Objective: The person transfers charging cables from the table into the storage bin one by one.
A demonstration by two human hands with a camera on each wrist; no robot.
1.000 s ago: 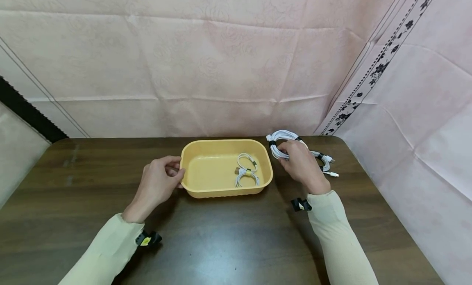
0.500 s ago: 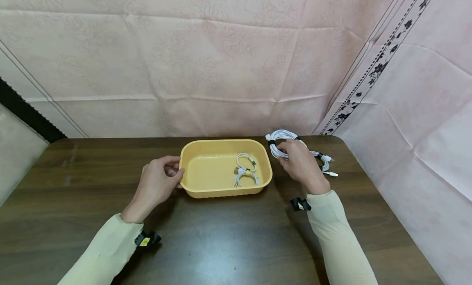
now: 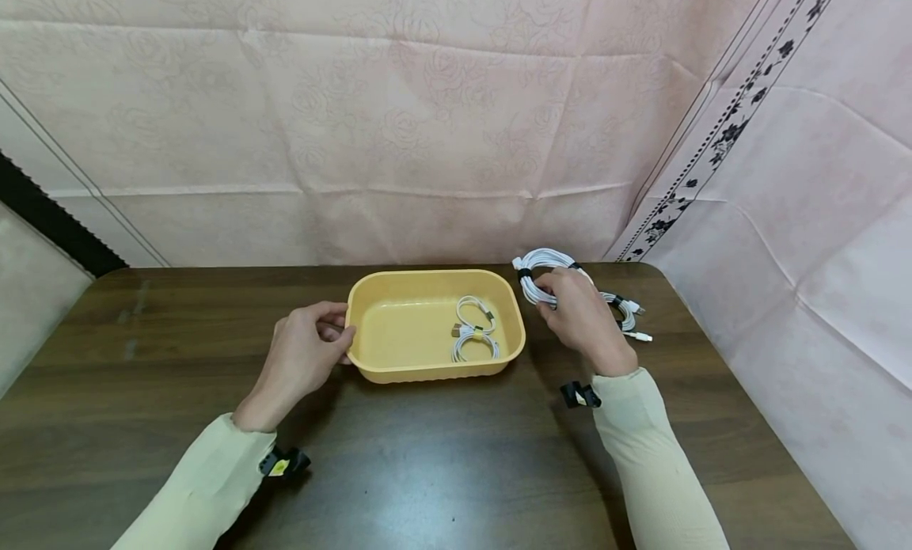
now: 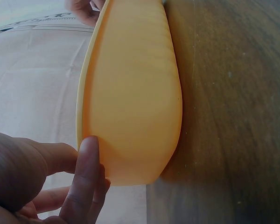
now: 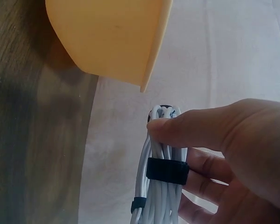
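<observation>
A yellow plastic tray (image 3: 399, 368) stands near the table's back edge. My left hand (image 3: 302, 348) pinches its left end, fingers at the rim and outer wall in the left wrist view. Inside the tray, at its right side, lie two small coils of white cable (image 3: 475, 350), one with a yellow tie. To the right of the tray, my right hand (image 3: 580, 320) grips a large coiled white cable (image 3: 539, 260). In the right wrist view its thumb presses the strands just above a black strap (image 5: 167, 171).
Another white cable (image 3: 628, 311) with a black tie lies behind the right hand, its plugs pointing right. The dark wooden table (image 3: 413, 463) runs back to a pale patterned cloth (image 3: 399, 138), and a second cloth (image 3: 841, 257) hangs along the right side.
</observation>
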